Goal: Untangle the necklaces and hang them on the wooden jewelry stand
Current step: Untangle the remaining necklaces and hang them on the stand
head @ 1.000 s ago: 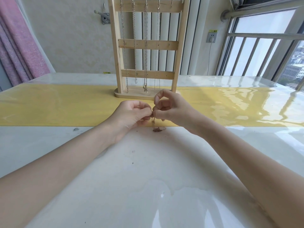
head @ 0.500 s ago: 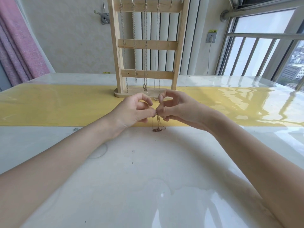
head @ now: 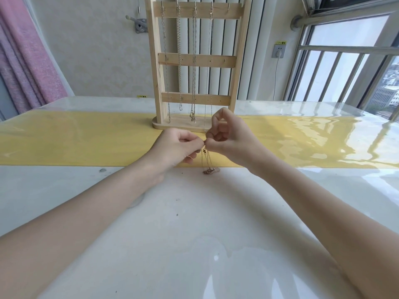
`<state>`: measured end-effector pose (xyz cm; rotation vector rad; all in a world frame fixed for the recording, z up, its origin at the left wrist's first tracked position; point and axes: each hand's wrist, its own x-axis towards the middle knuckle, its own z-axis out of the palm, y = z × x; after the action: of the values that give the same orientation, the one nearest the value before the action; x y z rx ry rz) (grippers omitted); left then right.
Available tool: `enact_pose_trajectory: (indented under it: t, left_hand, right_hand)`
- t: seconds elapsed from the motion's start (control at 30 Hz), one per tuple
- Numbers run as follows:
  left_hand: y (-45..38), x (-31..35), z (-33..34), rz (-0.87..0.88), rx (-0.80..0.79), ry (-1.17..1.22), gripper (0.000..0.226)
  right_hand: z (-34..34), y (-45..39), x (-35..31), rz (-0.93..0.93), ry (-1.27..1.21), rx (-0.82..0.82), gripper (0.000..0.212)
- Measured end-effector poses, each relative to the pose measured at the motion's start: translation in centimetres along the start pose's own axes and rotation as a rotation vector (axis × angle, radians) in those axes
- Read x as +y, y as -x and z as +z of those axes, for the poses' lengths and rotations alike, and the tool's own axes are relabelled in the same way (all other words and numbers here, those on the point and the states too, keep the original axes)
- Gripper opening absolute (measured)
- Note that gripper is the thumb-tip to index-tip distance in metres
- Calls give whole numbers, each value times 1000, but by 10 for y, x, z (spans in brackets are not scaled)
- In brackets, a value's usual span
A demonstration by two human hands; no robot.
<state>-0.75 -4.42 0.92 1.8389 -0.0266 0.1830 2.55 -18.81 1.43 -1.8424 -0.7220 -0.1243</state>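
A thin gold necklace [head: 206,162] hangs in loops from my two hands, and its bunched lower end lies on the table at the yellow strip's near edge. My left hand [head: 177,146] pinches the chain's top from the left. My right hand [head: 226,137] pinches it from the right, fingertips almost touching the left ones. Behind them stands the wooden jewelry stand [head: 197,61], with several chains hanging from hooks on its top bar. The rightmost top hook looks bare.
A glossy white table [head: 194,223] carries a yellow strip [head: 75,139] across its middle. The stand's base sits on that strip, just behind my hands. A pink curtain [head: 28,61] hangs at the left, and windows [head: 345,61] with a wall socket are at the right.
Both hands stayed together over the strip, shifting slightly. The necklace's loops hang a little longer below the fingers, its lower end still on the table.
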Motion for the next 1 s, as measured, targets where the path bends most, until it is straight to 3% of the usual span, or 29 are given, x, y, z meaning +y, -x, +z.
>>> enact_pose_trajectory:
  t: [0.1, 0.17, 0.23, 0.3, 0.4, 0.47, 0.7, 0.83, 1.0]
  left_hand:
    - [2, 6, 1, -158, -110, 374, 20]
    - [2, 6, 1, -217, -175, 478, 19]
    - [2, 5, -1, -201, -245, 405, 19]
    - [1, 2, -3, -87, -279, 161, 22]
    - [-1, -1, -4, 127, -195, -256, 21]
    - [0, -1, -2, 209, -159, -350, 18]
    - [-1, -3, -9, 122, -111, -51, 21]
    - [-3, -4, -10, 106, -114, -8, 21]
    - [0, -3, -8, 131, -112, -45, 19]
  right_hand:
    - [-4, 0, -6, 12, -83, -38, 36]
    - [-8, -1, -7, 28, -123, -89, 35]
    - [-12, -2, -6, 58, -143, -139, 34]
    - [-14, -2, -2, 100, -192, -172, 32]
    - [-14, -1, 4, 166, -268, -188, 31]
    - [-12, 0, 6, 190, -269, -186, 31]
    - [-26, -4, 3, 158, -508, -47, 26]
    - [-19, -2, 5, 191, -312, -135, 8]
    - [-14, -1, 5, 239, -220, -128, 8]
